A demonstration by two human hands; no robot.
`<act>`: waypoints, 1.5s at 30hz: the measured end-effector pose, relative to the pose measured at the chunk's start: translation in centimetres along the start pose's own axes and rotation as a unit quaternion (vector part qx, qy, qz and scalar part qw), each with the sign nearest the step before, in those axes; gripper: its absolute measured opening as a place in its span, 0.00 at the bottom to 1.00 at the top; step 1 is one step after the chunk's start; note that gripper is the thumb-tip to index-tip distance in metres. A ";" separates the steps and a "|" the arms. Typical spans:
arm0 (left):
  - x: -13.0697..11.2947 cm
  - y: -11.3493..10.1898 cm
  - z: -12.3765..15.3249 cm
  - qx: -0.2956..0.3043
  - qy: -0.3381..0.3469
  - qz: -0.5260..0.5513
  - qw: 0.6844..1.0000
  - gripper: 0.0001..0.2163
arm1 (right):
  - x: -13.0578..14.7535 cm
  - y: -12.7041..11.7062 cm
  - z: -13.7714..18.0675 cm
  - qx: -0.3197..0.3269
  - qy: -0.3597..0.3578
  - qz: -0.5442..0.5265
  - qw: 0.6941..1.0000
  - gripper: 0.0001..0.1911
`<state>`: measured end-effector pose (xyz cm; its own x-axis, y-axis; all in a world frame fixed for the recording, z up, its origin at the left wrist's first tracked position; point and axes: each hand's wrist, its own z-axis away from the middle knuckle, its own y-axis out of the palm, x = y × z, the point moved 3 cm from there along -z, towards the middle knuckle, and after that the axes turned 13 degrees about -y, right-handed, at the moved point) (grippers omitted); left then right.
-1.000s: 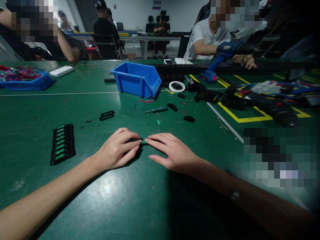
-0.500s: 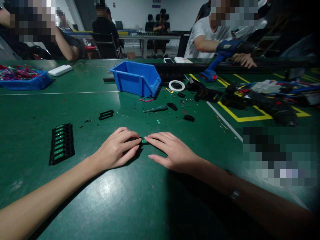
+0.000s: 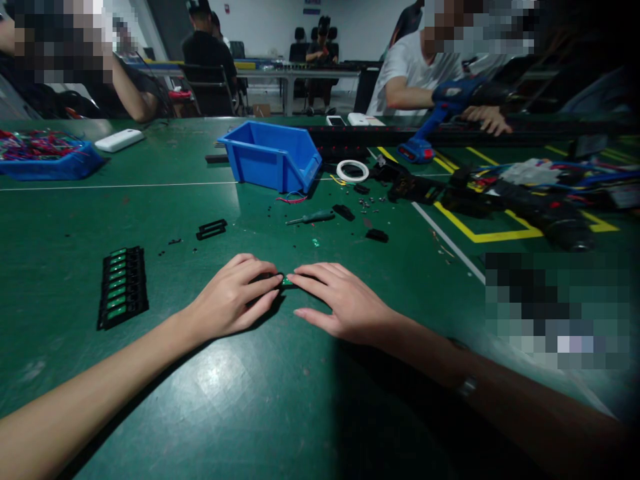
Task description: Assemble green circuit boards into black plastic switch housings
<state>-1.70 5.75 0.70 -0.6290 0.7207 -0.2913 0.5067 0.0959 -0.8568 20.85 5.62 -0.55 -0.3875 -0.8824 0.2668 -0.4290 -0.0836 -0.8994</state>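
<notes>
Between my hands lies a small green circuit board (image 3: 287, 281), which seems to sit in a black frame mostly hidden by fingers. My left hand (image 3: 245, 293) is closed, its fingers curled over the left end of this piece. My right hand (image 3: 333, 297) has stretched fingers whose tips press on the right end, while its thumb stands apart below. Off to the left lies a row of black frames with green boards (image 3: 120, 287) in them. Two slim black frames (image 3: 212, 229) rest beyond my left hand, and a screwdriver (image 3: 313, 217) lies beyond the board.
A blue bin (image 3: 273, 157) stands mid-table, near a white ring (image 3: 353, 171) and scattered screws. Wires fill a blue tray (image 3: 60, 167) at left. At right are a cordless drill (image 3: 417, 150), cables and a black tool (image 3: 565, 217). A person in a white shirt (image 3: 400, 73) sits opposite.
Both hands keep nearly the same pose on the small board. The view has shifted very slightly; nothing on the table has visibly moved.
</notes>
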 end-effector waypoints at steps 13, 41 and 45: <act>0.0 0.2 0.0 0.012 -0.003 0.000 1.000 0.13 | 0.0 0.0 -0.1 0.004 -0.001 0.002 1.000 0.28; 0.1 1.0 -0.2 0.039 -0.050 0.028 0.998 0.08 | -0.1 0.0 -0.3 -0.018 0.022 -0.039 0.999 0.29; 0.1 1.0 -0.2 0.055 -0.058 0.033 0.996 0.08 | -0.2 0.0 -0.3 -0.009 -0.002 -0.046 0.999 0.26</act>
<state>-1.15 6.07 -0.09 -0.6637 0.6380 -0.3906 0.4856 -0.0297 -0.8737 20.63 5.92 -0.45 -0.3432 -0.8727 0.3473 -0.4774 -0.1563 -0.8647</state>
